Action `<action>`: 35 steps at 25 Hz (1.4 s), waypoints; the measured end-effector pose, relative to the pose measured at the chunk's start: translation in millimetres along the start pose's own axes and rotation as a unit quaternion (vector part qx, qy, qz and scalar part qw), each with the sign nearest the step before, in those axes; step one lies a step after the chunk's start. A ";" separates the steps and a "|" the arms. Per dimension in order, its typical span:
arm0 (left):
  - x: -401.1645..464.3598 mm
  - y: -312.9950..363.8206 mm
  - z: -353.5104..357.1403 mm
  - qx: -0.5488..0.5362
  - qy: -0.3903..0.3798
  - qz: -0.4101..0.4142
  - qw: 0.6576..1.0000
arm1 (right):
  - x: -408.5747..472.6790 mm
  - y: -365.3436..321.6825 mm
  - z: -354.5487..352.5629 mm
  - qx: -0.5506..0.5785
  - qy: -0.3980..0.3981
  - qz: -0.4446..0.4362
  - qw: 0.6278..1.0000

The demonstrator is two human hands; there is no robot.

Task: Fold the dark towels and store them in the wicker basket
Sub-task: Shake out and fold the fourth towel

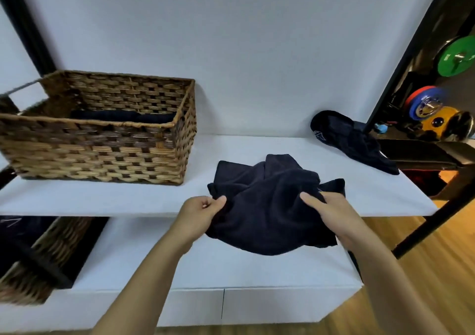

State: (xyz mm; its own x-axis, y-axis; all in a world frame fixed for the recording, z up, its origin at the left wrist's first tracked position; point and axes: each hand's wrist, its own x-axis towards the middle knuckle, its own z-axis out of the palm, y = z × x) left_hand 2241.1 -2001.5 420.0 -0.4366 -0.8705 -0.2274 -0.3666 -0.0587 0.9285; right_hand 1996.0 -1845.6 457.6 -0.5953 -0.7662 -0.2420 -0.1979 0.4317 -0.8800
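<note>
— What did the hands hold at that moment?

— The left hand [203, 206] pinched one edge of a crumpled dark towel [272, 206], thumb against curled fingers. The right hand [331, 208] gripped the opposite edge, with the thumb on top and the other fingers hidden under the cloth. The towel was bunched between both hands and hung partly over the front edge of the white shelf [102, 198].

— So was it folded?

— No, not yet. It looked only gathered, so I judged that the folding of this one was just starting.

— And beyond the hands?

— Farther away, to the left of the left hand, the wicker basket [102, 149] stood on the same shelf. Inside it lay some dark folded cloth [120, 116], apparently towels already stored; I could not count them. Farther right of the right hand, a second dark towel [352, 139] lay in a heap at the back corner, untouched.

— Then how much was left?

— I think two towels: the one in the hands and the one in the corner.
</note>
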 end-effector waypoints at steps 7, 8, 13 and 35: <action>-72.8 -72.7 16.4 0.039 0.143 -0.016 0.989 | -16.4 55.8 34.9 0.104 -0.062 0.011 0.993; -87.9 -92.6 19.2 0.046 0.165 -0.046 0.984 | -22.0 65.8 45.5 0.110 -0.085 0.018 0.990; -178.3 -205.7 13.6 0.104 0.196 -0.283 0.933 | -52.0 132.4 97.1 -0.172 -0.360 0.032 0.916; -251.6 -70.9 -32.5 -0.244 0.271 -0.104 0.925 | -46.6 50.2 60.3 0.167 -0.314 0.023 0.934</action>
State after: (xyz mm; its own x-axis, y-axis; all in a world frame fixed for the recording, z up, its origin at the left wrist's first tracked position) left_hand 2403.6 -1794.2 420.9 0.1267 -0.9247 -0.3591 0.0764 -0.3518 0.9329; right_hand 2060.7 -1817.0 400.1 -0.0025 -0.9238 -0.3829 0.1343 0.3791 -0.9156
